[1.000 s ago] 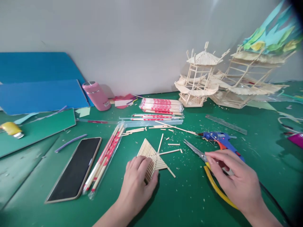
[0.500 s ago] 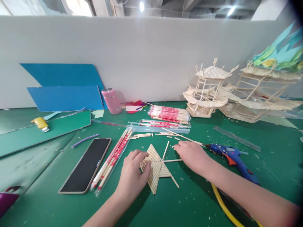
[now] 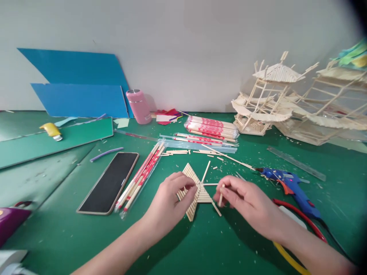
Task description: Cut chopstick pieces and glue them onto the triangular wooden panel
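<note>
Green cutting-mat surface (image 3: 235, 244) strewn with offcuts. Fan-shaped stick panel (image 3: 197, 193) looks mostly laid up, pinned flat mid-surface under left hand (image 3: 169, 202), fingers curled on it. Right hand (image 3: 246, 202) pinching one short stick (image 3: 221, 194) just beside its edge, not yet stuck on. Chopstick packets (image 3: 210, 127) lying sealed, pink flask (image 3: 138, 106) capped; glue gun (image 3: 289, 187) resting nearby.

The stick panel (image 3: 195, 191) lies between phone (image 3: 109, 182) on the left and glue gun (image 3: 289, 187) on the right; stick models (image 3: 269, 99) stand far right.
</note>
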`<state>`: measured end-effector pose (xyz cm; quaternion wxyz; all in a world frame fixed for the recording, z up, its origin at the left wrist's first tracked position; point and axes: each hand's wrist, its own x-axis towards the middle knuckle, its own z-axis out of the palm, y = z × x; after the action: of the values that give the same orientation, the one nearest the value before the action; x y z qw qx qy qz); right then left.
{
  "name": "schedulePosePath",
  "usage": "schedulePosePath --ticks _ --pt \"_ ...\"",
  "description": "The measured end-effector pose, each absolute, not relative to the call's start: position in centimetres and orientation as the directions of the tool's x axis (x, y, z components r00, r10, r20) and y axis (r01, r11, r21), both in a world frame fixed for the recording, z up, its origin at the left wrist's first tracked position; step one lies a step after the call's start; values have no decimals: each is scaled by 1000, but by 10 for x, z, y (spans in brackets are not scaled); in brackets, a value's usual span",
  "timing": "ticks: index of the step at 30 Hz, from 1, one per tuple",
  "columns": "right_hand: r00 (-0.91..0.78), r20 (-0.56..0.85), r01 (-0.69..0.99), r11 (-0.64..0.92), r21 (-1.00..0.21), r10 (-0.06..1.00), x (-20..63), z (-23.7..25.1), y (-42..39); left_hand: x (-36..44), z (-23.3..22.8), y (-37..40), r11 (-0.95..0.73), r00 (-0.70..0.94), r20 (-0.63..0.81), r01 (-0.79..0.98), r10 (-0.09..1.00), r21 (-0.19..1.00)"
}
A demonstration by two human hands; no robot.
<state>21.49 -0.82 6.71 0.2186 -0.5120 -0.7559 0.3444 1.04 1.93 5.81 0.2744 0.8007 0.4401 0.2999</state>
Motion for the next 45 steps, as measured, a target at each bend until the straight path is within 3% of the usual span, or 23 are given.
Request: schedulePosePath --ticks 2,7,12,21,30,45 --pt "-391 -59 585 199 -786 918 209 64 -19 15 62 16 -485 507 210 505 836 714" --pt "-449 -7 679 336 -653 894 201 54 -27 23 65 8 -561 656 128 508 744 654" --pt "-478 56 707 422 -568 876 199 44 -25 22 58 6 -612 704 77 551 706 568" --pt "-381 327 604 501 -621 865 201 37 -23 11 52 12 -486 668 92 432 738 760" --pt "-341 267 767 431 -475 901 198 19 -27 -2 23 22 -530 515 240 543 823 652" --pt "-338 224 758 405 -511 914 193 14 -26 3 15 22 -573 579 217 548 786 609"
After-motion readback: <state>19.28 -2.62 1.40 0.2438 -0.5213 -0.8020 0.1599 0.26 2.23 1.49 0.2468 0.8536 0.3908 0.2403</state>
